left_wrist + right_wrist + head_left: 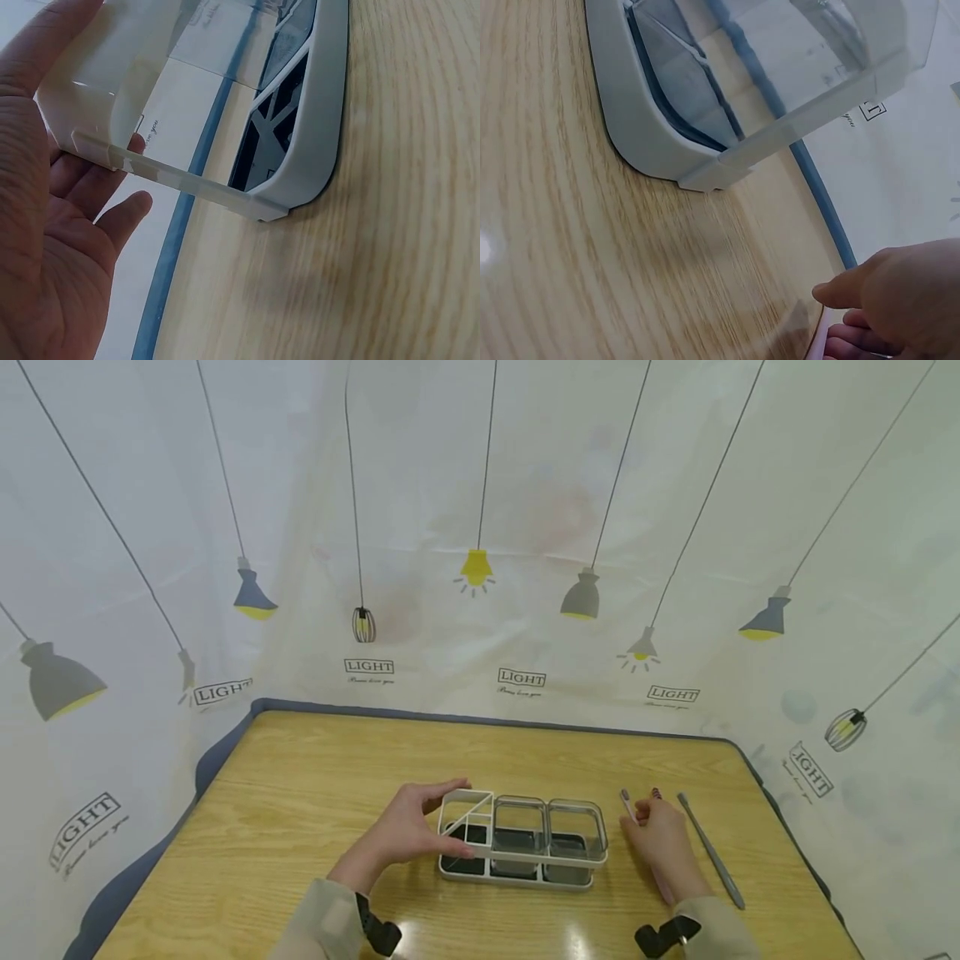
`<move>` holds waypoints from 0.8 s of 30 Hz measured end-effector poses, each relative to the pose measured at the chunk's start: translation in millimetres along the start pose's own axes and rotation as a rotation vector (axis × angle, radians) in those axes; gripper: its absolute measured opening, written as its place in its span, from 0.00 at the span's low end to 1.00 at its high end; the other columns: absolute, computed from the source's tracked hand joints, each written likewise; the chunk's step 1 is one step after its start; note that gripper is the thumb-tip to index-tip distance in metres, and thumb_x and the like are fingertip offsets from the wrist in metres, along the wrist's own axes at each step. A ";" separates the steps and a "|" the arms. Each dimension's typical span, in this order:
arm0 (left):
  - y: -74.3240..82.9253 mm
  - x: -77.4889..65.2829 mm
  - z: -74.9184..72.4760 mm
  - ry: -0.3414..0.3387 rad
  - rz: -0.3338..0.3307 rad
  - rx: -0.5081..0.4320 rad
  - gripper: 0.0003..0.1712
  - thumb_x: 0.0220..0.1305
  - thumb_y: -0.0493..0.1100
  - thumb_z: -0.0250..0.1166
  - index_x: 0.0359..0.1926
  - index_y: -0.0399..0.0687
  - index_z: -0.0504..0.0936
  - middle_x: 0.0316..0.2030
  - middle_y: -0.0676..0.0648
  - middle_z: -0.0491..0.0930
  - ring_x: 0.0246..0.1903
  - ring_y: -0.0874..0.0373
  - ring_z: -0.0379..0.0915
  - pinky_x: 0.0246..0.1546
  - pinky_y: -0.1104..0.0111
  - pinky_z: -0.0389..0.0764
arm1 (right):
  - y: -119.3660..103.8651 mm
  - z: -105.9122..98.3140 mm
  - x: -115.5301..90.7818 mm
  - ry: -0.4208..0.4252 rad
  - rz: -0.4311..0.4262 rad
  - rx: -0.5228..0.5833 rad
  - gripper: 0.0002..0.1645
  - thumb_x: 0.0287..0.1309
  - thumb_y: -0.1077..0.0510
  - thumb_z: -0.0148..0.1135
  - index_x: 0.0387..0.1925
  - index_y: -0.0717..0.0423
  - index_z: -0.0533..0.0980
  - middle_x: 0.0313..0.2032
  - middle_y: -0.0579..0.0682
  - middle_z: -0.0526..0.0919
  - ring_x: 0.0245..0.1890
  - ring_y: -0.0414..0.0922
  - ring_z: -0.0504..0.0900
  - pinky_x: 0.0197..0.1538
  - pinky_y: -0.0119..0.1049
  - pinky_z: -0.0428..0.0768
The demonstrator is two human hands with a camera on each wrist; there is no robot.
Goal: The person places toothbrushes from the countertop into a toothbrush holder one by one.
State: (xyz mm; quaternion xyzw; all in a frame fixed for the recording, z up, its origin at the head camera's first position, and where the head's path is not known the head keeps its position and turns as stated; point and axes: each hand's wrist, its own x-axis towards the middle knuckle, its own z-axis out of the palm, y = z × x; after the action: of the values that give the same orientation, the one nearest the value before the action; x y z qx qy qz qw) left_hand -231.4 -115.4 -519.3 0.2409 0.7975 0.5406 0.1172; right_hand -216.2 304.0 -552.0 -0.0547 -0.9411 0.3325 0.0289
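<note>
White plastic forms the two-tier holder (525, 858) at the lower centre of the frame, its corners rounded, its dark base tray split into compartments. The upper frame carries a slanted white divider at the left and two clear, square-cornered cups (576, 818) beside it. The left hand (408, 828) grips the holder's upper left end, thumb on the near side and fingers behind. Well apart from it, at the lower right, the right hand (660, 837) has its fingers curled on a slim pink toothbrush (663, 888); a small dark-striped tip above those fingers is too small to make out. A smooth grey toothbrush (713, 853) lies slantwise just beside that hand. All rest on a counter (300, 793) of pale yellow, streaky wood grain. Behind it hangs a creased white sheet (420, 485) printed with cord-hung lamps in grey, blue and yellow. Boxed capitals reading "LIGHT" repeat across it, with fine script beneath, of which "you" can be read; at the far right the first letter is partly lost.
</note>
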 end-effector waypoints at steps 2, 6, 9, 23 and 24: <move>-0.6 -0.8 -0.3 0.003 -0.009 -0.018 0.54 0.46 0.54 0.89 0.75 0.57 0.76 0.70 0.50 0.76 0.73 0.51 0.66 0.71 0.53 0.68 | -0.6 0.6 3.3 0.000 0.007 -0.022 0.24 0.67 0.63 0.67 0.52 0.83 0.77 0.44 0.70 0.84 0.49 0.66 0.84 0.54 0.60 0.83; -1.0 -1.6 -0.1 0.011 -0.032 -0.029 0.53 0.45 0.54 0.89 0.73 0.60 0.78 0.71 0.49 0.75 0.73 0.49 0.67 0.71 0.51 0.70 | -0.4 1.0 9.3 -0.009 0.032 -0.058 0.20 0.66 0.62 0.67 0.47 0.80 0.80 0.42 0.69 0.85 0.47 0.66 0.85 0.52 0.59 0.83; -1.2 -1.6 0.5 0.013 -0.048 -0.035 0.52 0.45 0.55 0.90 0.73 0.61 0.78 0.71 0.50 0.74 0.72 0.48 0.67 0.70 0.51 0.70 | 1.8 1.3 13.4 -0.024 0.055 -0.066 0.17 0.66 0.62 0.67 0.44 0.78 0.81 0.39 0.68 0.86 0.43 0.64 0.85 0.47 0.57 0.84; -3.0 -2.7 0.7 0.018 -0.066 -0.053 0.50 0.45 0.54 0.90 0.71 0.60 0.80 0.71 0.48 0.74 0.71 0.48 0.69 0.70 0.51 0.71 | 1.8 -2.1 18.3 -0.069 0.059 -0.035 0.11 0.65 0.64 0.61 0.33 0.69 0.85 0.33 0.58 0.84 0.33 0.53 0.80 0.35 0.44 0.81; -2.7 -3.0 0.4 0.018 -0.067 -0.052 0.50 0.45 0.54 0.89 0.71 0.59 0.80 0.71 0.48 0.74 0.71 0.47 0.69 0.70 0.51 0.71 | 0.2 -3.2 17.4 -0.068 0.059 -0.027 0.11 0.65 0.64 0.60 0.32 0.69 0.85 0.33 0.58 0.84 0.33 0.53 0.80 0.34 0.43 0.80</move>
State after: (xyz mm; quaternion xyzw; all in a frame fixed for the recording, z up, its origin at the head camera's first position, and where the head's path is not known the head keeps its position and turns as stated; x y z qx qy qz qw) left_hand -229.4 -117.4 -522.2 0.2061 0.7918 0.5591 0.1343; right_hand -233.2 308.3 -549.3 -0.0713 -0.9439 0.3222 -0.0138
